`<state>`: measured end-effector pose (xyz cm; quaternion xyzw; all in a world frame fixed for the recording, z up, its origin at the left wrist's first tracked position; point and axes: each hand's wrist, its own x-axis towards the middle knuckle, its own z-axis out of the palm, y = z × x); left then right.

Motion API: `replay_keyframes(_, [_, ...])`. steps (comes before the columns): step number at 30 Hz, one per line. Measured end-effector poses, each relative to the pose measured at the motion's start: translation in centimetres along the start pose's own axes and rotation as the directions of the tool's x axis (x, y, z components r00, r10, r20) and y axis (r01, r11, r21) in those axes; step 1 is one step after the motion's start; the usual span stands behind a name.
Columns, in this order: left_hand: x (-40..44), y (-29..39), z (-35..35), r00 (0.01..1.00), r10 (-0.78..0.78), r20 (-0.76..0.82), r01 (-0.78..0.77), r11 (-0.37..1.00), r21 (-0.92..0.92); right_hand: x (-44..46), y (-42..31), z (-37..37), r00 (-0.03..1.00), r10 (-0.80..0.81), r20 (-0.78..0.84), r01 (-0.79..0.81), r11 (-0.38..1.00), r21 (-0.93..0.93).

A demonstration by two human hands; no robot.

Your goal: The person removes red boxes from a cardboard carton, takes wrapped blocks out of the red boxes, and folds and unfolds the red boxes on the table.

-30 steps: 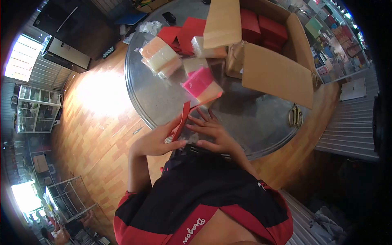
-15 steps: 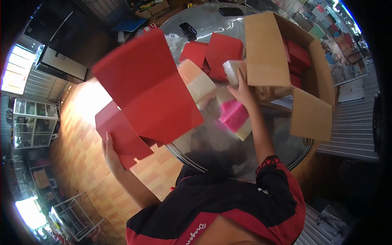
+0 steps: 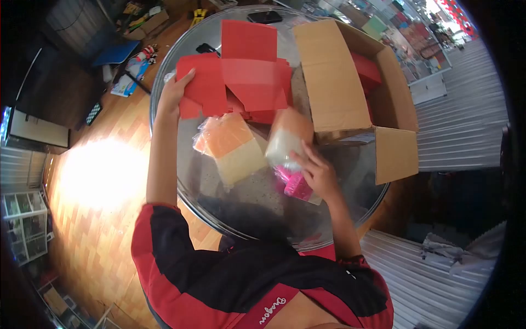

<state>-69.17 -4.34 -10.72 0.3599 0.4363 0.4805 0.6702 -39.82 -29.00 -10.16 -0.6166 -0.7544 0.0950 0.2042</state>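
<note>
My left hand [image 3: 174, 94] grips the left edge of an unfolded red card sheet [image 3: 249, 77], its thumb on top, over other red pieces at the back of the round table. In my right hand [image 3: 319, 174] is a plastic-wrapped orange and white pack [image 3: 287, 140], slightly blurred, with the fingers on its near end. Under and beside that pack lies a bright pink wrapped pack [image 3: 297, 185]. Another wrapped pack, orange and cream [image 3: 235, 151], rests on the table to the left.
An open cardboard box [image 3: 334, 77] holding red pieces stands at the right of the round metal table [image 3: 219, 211], one flap hanging toward me. A black phone [image 3: 265, 17] lies at the far edge. Wooden floor shows at left.
The red sheet has moved from the left onto the back of the table with my left hand. My right hand has drawn the orange and white pack away from the box, toward me.
</note>
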Motion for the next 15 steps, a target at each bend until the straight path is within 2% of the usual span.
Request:
replay_keyframes(1, [2.4, -0.7, 0.4, 1.0, -0.007, 0.013, 0.007, 1.0, -0.008, -0.7, -0.2, -0.8, 0.995, -0.092, 0.03, 0.091, 0.995, 0.028])
replay_keyframes(2, [4.7, -1.6, 0.8, 0.996, -0.016, 0.084, 0.015, 1.0, 0.01, -1.2, -1.0, -2.2, 0.994, -0.068, 0.08, 0.066, 0.997, 0.035])
replay_keyframes(4, [8.5, -4.3, 1.0, 0.987, -0.022, 0.162, 0.018, 1.0, 0.024, -3.2, -1.5, -3.8, 0.999, -0.007, 0.051, 0.005, 0.999, 0.051])
replay_keyframes(6, [11.3, -7.4, 0.6, 0.982, -0.113, 0.15, 0.062, 0.949, 0.309, -5.3, -2.0, -5.4, 0.998, 0.059, 0.009, -0.059, 0.994, 0.089])
replay_keyframes(7, [11.5, -7.7, 0.7, 0.98, -0.117, 0.16, 0.059, 0.943, 0.328, -6.4, -2.2, -6.4, 0.992, 0.113, 0.053, -0.118, 0.987, 0.108])
replay_keyframes(8, [11.3, -8.1, 0.6, 0.992, -0.059, 0.112, -0.03, 0.75, 0.66, -7.4, -2.2, -7.2, 0.98, 0.17, 0.099, -0.182, 0.975, 0.129])
replay_keyframes(9, [11.2, -8.6, 0.8, 0.995, 0.015, 0.101, -0.097, 0.439, 0.893, -8.4, -2.0, -7.9, 0.977, 0.195, 0.085, -0.205, 0.968, 0.147])
replay_keyframes(10, [11.5, -9.1, 0.7, 0.992, 0.001, 0.125, -0.114, 0.418, 0.901, -9.6, -1.8, -8.6, 0.97, 0.231, 0.077, -0.238, 0.964, 0.114])
replay_keyframes(12, [12.5, -9.7, 0.1, 0.992, -0.051, 0.114, -0.11, 0.064, 0.992, -12.0, -1.5, -9.2, 0.952, 0.302, 0.053, -0.306, 0.948, 0.086])
replay_keyframes(14, [12.6, -9.5, 0.4, 0.988, -0.024, 0.155, -0.155, -0.001, 0.988, -13.8, -0.9, -9.1, 0.853, 0.522, -0.03, -0.522, 0.853, -0.01])
replay_keyframes(15, [12.3, -9.0, 0.5, 0.986, 0.019, 0.167, -0.165, -0.049, 0.985, -14.4, -1.0, -9.1, 0.841, 0.539, -0.047, -0.54, 0.842, -0.005])
